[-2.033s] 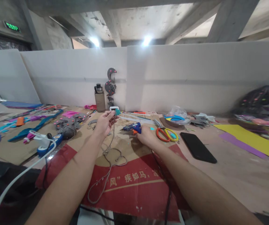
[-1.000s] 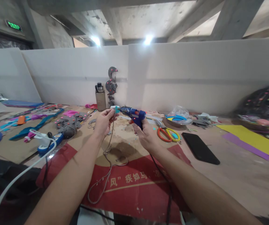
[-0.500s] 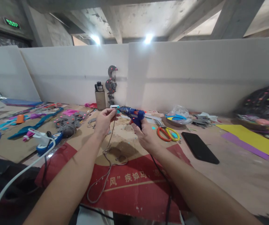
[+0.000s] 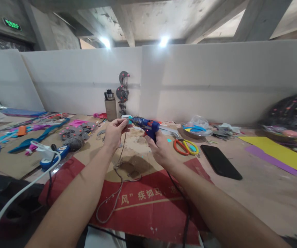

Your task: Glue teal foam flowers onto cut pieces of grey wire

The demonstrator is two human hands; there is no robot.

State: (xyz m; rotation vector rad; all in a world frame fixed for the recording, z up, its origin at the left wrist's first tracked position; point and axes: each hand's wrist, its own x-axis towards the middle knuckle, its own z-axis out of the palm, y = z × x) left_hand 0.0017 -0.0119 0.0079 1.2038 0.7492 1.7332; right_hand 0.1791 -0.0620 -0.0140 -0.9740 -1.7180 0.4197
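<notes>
My right hand [image 4: 159,146] is wrapped round the handle of a blue glue gun [image 4: 151,129], whose nozzle points left. Pinched between the thumb and fingers of my left hand [image 4: 115,134] is a grey cord [image 4: 124,143], its end close to the nozzle. Whether nozzle and cord touch is too small to tell. From my left hand the cord hangs down and lies in loops on the brown and red cardboard [image 4: 148,217]. A black cable runs down from the glue gun below my right wrist.
Orange and yellow scissors [image 4: 181,147] and a black phone [image 4: 220,162] lie to the right. A bottle [image 4: 110,107] stands by the white partition [image 4: 215,75]. At left are a blue power strip [image 4: 54,158], a ball of grey yarn [image 4: 74,143] and coloured scraps.
Both hands stay almost in place, with the glue gun's nozzle still beside the cord. The view has shifted very slightly.
</notes>
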